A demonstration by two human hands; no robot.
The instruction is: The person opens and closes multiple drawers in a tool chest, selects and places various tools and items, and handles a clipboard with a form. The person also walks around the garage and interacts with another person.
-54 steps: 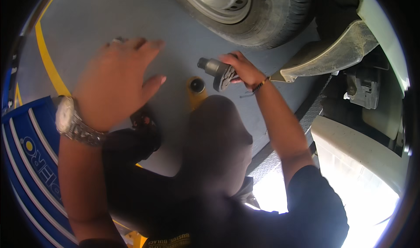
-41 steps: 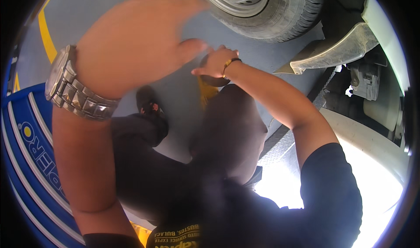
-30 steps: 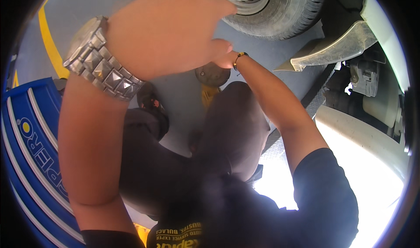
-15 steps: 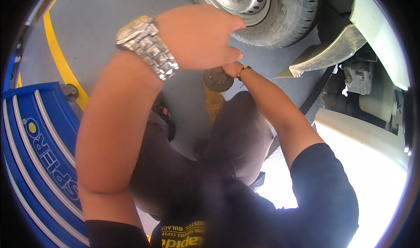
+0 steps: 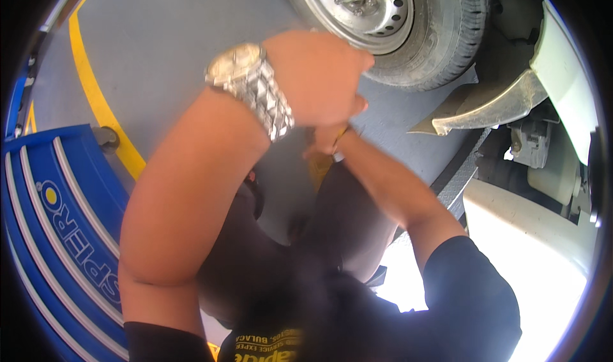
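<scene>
My left hand (image 5: 322, 77), with a metal-band wristwatch (image 5: 255, 87) on its wrist, is stretched out in front of the car wheel (image 5: 415, 36). Its back faces me and the fingers curl down out of sight; what they hold, if anything, is hidden. Just below it, partly covered and smeared by motion, is my right hand (image 5: 325, 138), a band round its wrist. Its fingers look bent, and I cannot make out what is in them. A yellow part (image 5: 319, 169) shows under the right hand, beside my knee.
A blue cabinet (image 5: 70, 145) with pale stripes and a caster stands at the left, near a yellow floor line (image 5: 96, 93). On the right are a white car body panel (image 5: 568, 81), a hanging wheel-arch liner (image 5: 491, 109) and a white bumper-like panel (image 5: 523, 221).
My left hand has moved right and down, and my right hand down and slightly left. The dark round piece beside the right hand is now hidden. The view has shifted slightly.
</scene>
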